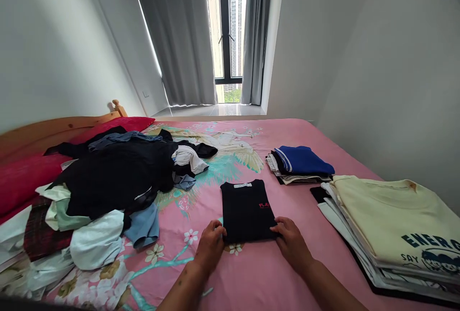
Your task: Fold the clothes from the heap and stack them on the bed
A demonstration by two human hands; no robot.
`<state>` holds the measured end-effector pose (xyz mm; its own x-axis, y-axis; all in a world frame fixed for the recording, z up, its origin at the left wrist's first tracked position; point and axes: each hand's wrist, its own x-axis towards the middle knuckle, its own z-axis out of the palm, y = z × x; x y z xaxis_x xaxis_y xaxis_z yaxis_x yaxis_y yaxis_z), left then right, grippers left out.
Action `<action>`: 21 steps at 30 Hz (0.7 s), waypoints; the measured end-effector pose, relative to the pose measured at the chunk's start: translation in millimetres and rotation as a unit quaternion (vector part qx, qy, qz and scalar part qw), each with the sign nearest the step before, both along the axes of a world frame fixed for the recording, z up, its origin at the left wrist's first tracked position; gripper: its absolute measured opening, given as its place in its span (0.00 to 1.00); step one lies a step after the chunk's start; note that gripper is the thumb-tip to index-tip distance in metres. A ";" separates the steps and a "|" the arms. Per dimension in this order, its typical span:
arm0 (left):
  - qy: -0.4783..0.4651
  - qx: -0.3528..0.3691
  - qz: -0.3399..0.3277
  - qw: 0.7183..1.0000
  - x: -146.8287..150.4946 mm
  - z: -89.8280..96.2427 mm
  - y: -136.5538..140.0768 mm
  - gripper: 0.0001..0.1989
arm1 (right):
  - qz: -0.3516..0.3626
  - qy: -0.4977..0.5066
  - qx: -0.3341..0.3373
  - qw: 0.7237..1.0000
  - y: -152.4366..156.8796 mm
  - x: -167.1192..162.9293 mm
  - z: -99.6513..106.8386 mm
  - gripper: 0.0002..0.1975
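Observation:
A black T-shirt (247, 213), folded into a neat rectangle with red lettering and a white neck label, lies flat on the pink floral bedsheet (251, 277). My left hand (211, 244) pinches its near left corner between thumb and fingers. At the near right corner, my right hand (292, 241) grips the edge in the same way. Both forearms reach in from the bottom of the view.
A loose heap of clothes (115, 177) covers the bed's left side, by red pillows (28, 177) and a wooden headboard (53, 131). On the right stand a small folded stack topped in blue (304, 159) and a larger one topped by a cream shirt (388, 215).

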<state>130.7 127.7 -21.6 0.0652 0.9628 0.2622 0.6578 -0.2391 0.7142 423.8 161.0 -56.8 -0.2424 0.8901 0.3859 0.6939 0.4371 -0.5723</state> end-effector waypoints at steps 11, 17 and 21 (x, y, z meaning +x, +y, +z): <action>-0.200 -0.148 0.118 0.961 -4.6 5.9 -23.4 0.09 | -0.084 0.222 -0.228 0.944 -19.4 2.5 21.0 0.13; -0.271 -0.227 0.145 0.924 6.0 2.4 29.0 0.14 | -0.089 0.280 -0.313 0.903 34.2 -16.0 25.7 0.13; -0.316 -0.281 0.159 0.892 5.5 -3.6 50.0 0.16 | -0.085 0.311 -0.317 0.892 53.5 -19.8 17.8 0.14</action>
